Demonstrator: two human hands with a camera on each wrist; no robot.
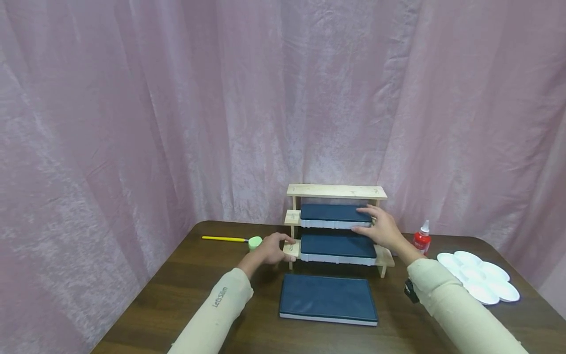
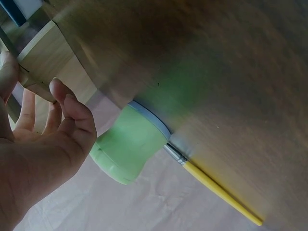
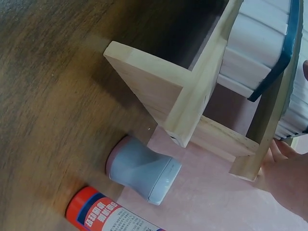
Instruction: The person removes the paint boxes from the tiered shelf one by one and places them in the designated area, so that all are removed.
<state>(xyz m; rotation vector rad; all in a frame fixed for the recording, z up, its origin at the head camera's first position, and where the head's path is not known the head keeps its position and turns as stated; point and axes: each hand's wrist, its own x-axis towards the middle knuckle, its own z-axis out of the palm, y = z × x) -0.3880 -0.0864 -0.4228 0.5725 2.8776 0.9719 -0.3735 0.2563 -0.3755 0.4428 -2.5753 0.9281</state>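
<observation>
A light wooden stepped rack (image 1: 337, 191) stands at the back of the table. Two white boxes with dark blue-green lids sit on it: an upper box (image 1: 329, 213) on the middle step and a lower box (image 1: 338, 247) on the bottom step. My left hand (image 1: 271, 250) pinches the left end of the bottom step between thumb and fingers. At the upper box's right end, my right hand (image 1: 383, 228) holds it, fingers over the lid and thumb by the front. Another dark-lidded box (image 1: 327, 295) lies flat on the table before the rack.
Left of the rack are a pale green container (image 2: 130, 144) and a yellow paintbrush (image 1: 225, 239). To its right stand a grey waisted container (image 3: 142, 168) and a red bottle with a white nozzle (image 1: 422, 241). A white flower-shaped palette (image 1: 477, 276) lies farther right. Pink curtains hang behind.
</observation>
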